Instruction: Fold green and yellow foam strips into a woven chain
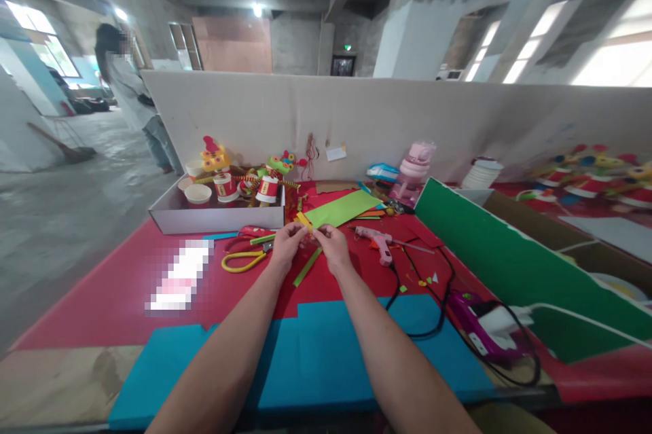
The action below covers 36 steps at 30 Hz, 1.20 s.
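My left hand (pixel 288 242) and my right hand (pixel 331 245) meet over the red-covered table. Both pinch a small yellow strip of paper (pixel 304 220) between their fingertips. Just beyond it lies a light green paper sheet (pixel 351 206). Below my right fingers is a narrow green paper strip (pixel 307 268). Scissors (pixel 243 261) with a yellow handle loop rest to the left of my left hand. A pink hot glue gun (pixel 379 241) lies on its side to the right of my right hand.
A white box (pixel 219 220) at the back left holds paper cups and paper-cup figures. Blue sheets (pixel 316 359) cover the front edge. A green-sided box (pixel 489 264), a purple power strip (pixel 481 332) and loose cables occupy the right. A person (pixel 130 91) stands beyond the white partition (pixel 255 115).
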### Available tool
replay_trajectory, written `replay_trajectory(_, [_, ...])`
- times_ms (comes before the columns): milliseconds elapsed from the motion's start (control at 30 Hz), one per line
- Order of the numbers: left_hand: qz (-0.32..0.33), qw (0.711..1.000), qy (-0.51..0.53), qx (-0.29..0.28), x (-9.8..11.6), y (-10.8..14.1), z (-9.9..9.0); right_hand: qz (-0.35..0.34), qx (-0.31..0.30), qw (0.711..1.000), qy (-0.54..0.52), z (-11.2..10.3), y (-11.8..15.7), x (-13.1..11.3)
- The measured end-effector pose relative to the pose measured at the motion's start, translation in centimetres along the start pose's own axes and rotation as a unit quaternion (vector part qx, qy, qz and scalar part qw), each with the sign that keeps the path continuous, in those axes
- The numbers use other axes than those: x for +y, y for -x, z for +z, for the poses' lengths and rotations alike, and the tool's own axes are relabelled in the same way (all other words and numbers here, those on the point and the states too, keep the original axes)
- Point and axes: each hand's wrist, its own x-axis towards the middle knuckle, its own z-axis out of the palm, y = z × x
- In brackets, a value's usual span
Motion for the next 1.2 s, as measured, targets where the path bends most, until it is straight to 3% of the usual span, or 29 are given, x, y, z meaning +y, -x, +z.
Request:
replay_trajectory(667, [0.015, 0.999, -0.019, 0.034, -0.02, -0.05, -0.06, -0.034, -0.021, 0.993, 0.109, 0.14, 0.74, -0.72])
replay_trajectory(1200, [0.006, 0.999, -0.024, 0.047, 0.29, 0.03, -0.15, -0.02, -0.036, 0.995, 0.095, 0.21, 0.71, -0.59])
